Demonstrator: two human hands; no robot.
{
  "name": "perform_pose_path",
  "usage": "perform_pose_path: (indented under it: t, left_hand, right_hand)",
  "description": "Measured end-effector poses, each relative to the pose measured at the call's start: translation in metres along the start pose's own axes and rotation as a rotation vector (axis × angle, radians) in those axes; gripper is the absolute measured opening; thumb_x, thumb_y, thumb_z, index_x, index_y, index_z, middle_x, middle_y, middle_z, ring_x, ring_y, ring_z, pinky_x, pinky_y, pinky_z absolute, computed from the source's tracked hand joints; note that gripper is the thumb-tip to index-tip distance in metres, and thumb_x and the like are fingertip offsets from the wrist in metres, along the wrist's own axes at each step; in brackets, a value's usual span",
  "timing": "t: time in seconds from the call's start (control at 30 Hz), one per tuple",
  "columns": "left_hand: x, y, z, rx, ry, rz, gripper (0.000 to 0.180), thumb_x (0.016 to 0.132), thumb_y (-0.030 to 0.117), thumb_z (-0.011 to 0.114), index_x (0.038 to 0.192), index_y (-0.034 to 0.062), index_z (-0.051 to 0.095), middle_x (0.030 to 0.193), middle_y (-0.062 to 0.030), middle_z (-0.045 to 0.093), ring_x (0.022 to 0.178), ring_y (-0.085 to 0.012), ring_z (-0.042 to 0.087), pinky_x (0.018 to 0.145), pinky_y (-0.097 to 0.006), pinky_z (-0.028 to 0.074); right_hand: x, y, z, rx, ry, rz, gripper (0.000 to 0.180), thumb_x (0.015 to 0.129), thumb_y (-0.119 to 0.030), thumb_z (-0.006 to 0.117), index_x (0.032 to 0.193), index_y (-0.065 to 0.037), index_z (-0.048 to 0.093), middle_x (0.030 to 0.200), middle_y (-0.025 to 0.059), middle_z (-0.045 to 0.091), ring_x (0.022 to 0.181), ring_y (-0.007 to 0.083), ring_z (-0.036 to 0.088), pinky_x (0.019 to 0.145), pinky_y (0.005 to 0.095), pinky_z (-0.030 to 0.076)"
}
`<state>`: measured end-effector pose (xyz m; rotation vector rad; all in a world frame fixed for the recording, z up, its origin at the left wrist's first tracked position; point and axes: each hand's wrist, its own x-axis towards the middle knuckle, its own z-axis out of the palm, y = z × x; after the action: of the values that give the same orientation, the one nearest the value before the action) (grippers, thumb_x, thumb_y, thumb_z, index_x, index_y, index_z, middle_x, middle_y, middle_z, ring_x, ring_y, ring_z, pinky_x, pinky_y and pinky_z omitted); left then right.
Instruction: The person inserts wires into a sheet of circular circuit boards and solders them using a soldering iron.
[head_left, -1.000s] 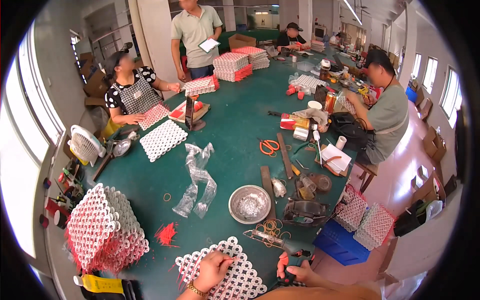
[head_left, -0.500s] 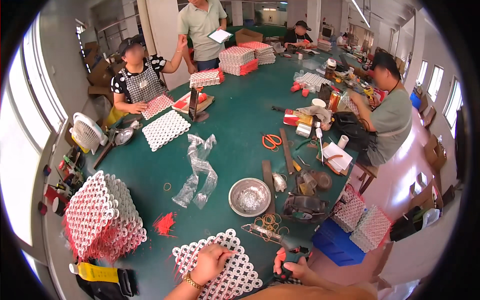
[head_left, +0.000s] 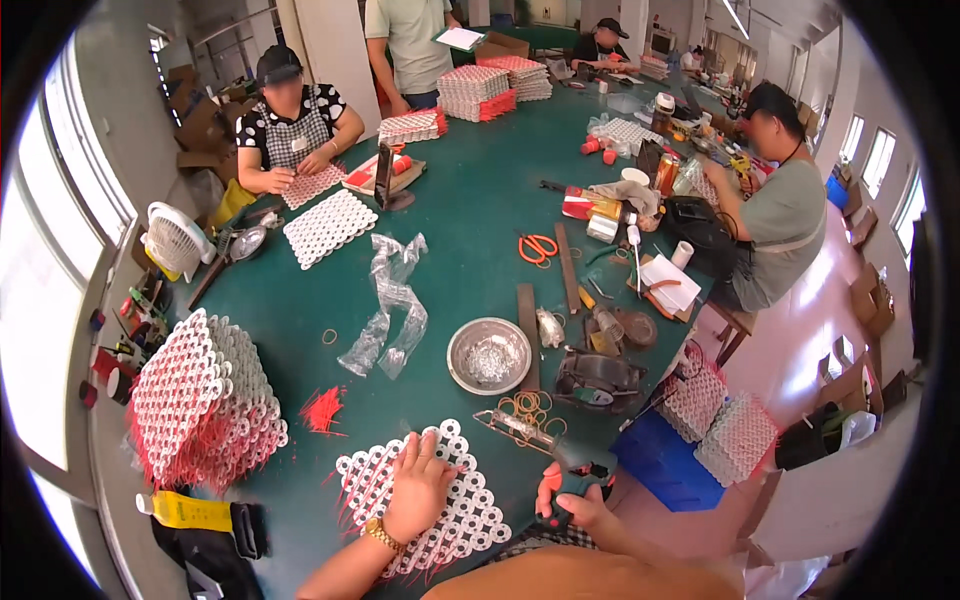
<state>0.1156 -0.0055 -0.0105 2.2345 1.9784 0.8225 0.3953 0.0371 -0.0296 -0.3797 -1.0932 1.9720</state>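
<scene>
My left hand (head_left: 420, 490), with a gold watch at the wrist, lies with its fingers stretched on a panel of white discs (head_left: 485, 505). The panel has dark round centres, and thin red wires stick out along its left and lower edges. My right hand (head_left: 572, 500) grips a gun-shaped hand tool (head_left: 560, 460) with a dark body and a red part at the grip. Its narrow front points up and left, above some rubber bands (head_left: 530, 408). A small pile of red wire pieces (head_left: 322, 410) lies beyond the panel, to the left.
A metal bowl (head_left: 489, 356) with silvery bits stands ahead. A tall stack of similar panels (head_left: 205, 400) is at the left, and crumpled clear plastic (head_left: 390, 305) lies mid-table. Orange-handled scissors (head_left: 537, 248) and a dark machine (head_left: 598, 380) lie right. Co-workers sit around the green table (head_left: 450, 220).
My left hand has gone from pinched fingers to lying flat on the panel. My right hand still holds the tool. The co-worker at the left has lowered a raised hand to the work.
</scene>
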Motion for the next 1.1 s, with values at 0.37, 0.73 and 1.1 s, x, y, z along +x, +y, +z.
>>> perform_pose_path:
  t: [0.37,0.73,1.1]
  left_hand:
    - [-0.011,-0.007,-0.007,-0.182,0.012,0.012,0.014,0.082,0.011,0.071,0.092,0.0031,0.064,0.129,-0.0253,0.058,0.121,-0.0481,0.052,0.096,-0.054,0.042]
    - [-0.024,0.01,-0.008,-0.218,0.032,0.022,0.012,0.081,0.005,0.067,0.091,0.0023,0.062,0.126,-0.0231,0.06,0.12,-0.0474,0.053,0.099,-0.052,0.043]
    - [-0.02,0.013,-0.02,-0.466,0.046,0.064,0.006,0.083,0.003,0.07,0.088,0.0031,0.067,0.083,-0.0105,0.065,0.072,-0.0257,0.063,0.065,-0.034,0.051]
  right_hand:
    - [0.0,-0.005,0.001,0.004,-0.009,0.024,0.044,0.087,-0.016,0.06,0.127,-0.004,0.045,0.09,0.0151,0.059,0.076,0.022,0.06,0.075,0.0407,0.05]
    - [-0.043,0.013,0.008,-0.193,-0.02,0.056,0.042,0.091,-0.002,0.055,0.132,-0.007,0.048,0.097,0.0091,0.06,0.08,0.0135,0.06,0.055,0.0251,0.045]
    - [-0.062,0.05,0.012,-0.195,0.029,-0.064,0.043,0.091,-0.002,0.056,0.133,-0.006,0.048,0.097,0.0081,0.06,0.08,0.0126,0.059,0.058,0.0253,0.045]
